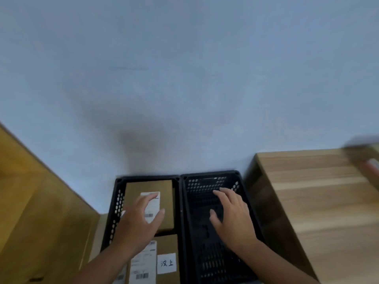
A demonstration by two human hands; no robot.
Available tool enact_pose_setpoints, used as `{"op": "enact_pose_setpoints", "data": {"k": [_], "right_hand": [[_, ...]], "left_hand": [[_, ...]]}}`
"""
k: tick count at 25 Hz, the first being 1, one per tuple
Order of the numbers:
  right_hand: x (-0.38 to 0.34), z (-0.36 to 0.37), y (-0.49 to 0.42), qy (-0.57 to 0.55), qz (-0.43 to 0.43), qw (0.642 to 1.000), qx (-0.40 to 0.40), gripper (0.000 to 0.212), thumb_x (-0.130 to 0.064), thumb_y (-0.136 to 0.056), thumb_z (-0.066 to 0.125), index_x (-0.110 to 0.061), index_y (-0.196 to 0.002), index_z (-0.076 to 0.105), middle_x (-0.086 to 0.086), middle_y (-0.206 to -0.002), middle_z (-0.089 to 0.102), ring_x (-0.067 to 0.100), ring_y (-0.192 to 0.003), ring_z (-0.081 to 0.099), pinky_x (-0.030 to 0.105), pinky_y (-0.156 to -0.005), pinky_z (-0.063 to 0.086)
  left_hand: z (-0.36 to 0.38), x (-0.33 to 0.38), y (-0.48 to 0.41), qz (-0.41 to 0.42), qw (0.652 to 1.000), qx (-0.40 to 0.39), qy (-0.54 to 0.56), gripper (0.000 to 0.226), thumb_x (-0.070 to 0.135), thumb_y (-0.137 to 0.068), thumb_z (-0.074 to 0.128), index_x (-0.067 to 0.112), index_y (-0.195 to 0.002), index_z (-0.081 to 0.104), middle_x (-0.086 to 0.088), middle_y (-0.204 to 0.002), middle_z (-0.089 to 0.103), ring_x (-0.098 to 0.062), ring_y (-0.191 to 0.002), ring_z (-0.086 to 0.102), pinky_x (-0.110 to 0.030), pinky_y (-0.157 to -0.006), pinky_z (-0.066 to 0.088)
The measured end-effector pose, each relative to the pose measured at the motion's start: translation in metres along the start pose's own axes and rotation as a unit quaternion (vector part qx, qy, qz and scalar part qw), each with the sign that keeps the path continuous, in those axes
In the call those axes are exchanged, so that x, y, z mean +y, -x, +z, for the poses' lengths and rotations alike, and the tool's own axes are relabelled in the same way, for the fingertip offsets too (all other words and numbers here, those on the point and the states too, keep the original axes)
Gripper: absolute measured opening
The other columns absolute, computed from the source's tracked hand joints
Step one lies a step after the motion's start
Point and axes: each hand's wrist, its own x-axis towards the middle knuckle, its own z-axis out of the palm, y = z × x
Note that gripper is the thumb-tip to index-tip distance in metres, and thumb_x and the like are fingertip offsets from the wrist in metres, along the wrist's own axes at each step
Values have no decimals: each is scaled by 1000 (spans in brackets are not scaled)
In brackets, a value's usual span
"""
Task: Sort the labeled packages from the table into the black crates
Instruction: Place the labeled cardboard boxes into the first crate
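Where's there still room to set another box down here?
The right crate is bare mesh under the right hand. The table beside it is bare up to a blurred thing at its far corner. The left crate is crowded: far box, under the left hand, and near box fill it.

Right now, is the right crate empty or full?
Empty, as far as seen: the right crate shows only bare floor around the right hand.

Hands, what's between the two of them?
In the head view, the side-by-side walls of the left crate and right crate lie between the left hand and right hand.
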Motion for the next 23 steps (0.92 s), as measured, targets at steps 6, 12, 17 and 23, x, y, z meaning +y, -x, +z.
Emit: {"op": "enact_pose_setpoints", "data": {"k": [6, 12, 17, 23], "right_hand": [[57, -70, 70, 40, 96, 991, 80, 51, -37, -94, 63, -24, -143, 54, -4, -146, 49, 18, -136, 46, 37, -111, 40], [130, -119, 137, 17, 181, 972, 147, 49, -37, -93, 63, -25, -140, 55, -4, -144, 50, 19, -132, 49, 36, -109, 42], [233, -156, 201, -10, 239, 952, 191, 52, -42, -97, 56, -29, -147, 46, -12, -148, 42, 9, -137, 41, 30, -114, 36], [388, -212, 278, -33, 278, 936, 213, 51, -37, -96, 57, -27, -145, 48, -11, -146, 44, 11, -135, 43, 27, -112, 34]], "left_hand": [[54, 98, 3, 144, 988, -54, -13, 53, 61, -94, 54, 45, -144, 44, 22, -145, 44, -7, -133, 47, -33, -107, 43], [132, 206, 37, 246, 961, -127, -13, 53, 59, -95, 55, 43, -144, 45, 23, -143, 45, -5, -134, 45, -31, -111, 40], [222, 294, 74, 283, 941, -182, -19, 53, 60, -93, 56, 45, -143, 44, 29, -140, 44, -1, -132, 44, -33, -110, 41], [356, 409, 142, 279, 937, -209, -12, 52, 57, -91, 60, 46, -140, 45, 26, -135, 46, -3, -130, 45, -34, -109, 41]]}}
